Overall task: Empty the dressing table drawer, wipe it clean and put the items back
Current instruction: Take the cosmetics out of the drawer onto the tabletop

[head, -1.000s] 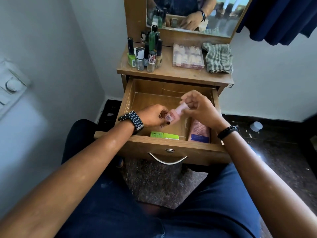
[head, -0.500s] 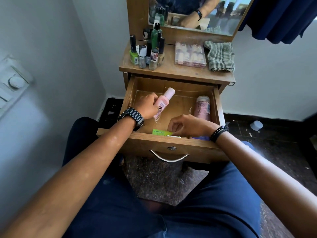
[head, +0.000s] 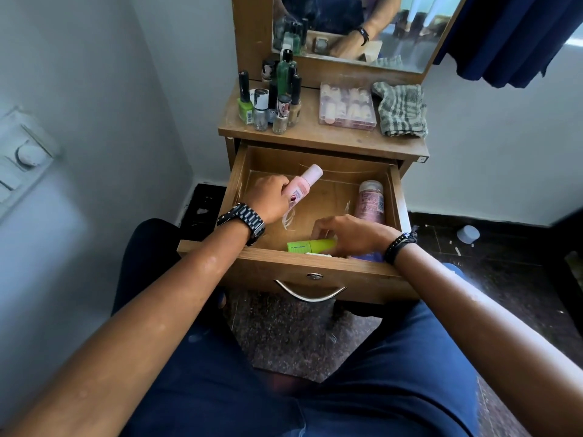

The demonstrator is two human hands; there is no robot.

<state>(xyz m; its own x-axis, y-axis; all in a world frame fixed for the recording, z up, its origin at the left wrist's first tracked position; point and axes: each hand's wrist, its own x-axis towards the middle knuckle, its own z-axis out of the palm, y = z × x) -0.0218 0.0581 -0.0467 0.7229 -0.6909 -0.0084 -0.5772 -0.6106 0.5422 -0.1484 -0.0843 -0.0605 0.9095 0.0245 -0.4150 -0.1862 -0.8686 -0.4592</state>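
The wooden drawer [head: 315, 266] of the dressing table is pulled out in front of me. My left hand [head: 268, 197] grips a pink bottle [head: 304, 184] at the drawer's left side, its cap pointing up and away. My right hand [head: 350, 233] reaches down at the drawer's front, its fingers curled round the end of a lime-green tube [head: 310, 246]. A pink-and-purple tube [head: 370, 201] lies along the right wall, partly hidden under my right wrist.
On the tabletop [head: 321, 140] stand several nail polish bottles [head: 271, 105], a clear case of cosmetics [head: 347, 107] and a striped cloth [head: 400, 110]. A mirror [head: 353, 26] rises behind. A white cap [head: 468, 234] lies on the dark floor at the right.
A second ago both hands held the pink bottle over the drawer. My left hand carried it to the drawer's left; my right hand dropped to the green tube at the front.
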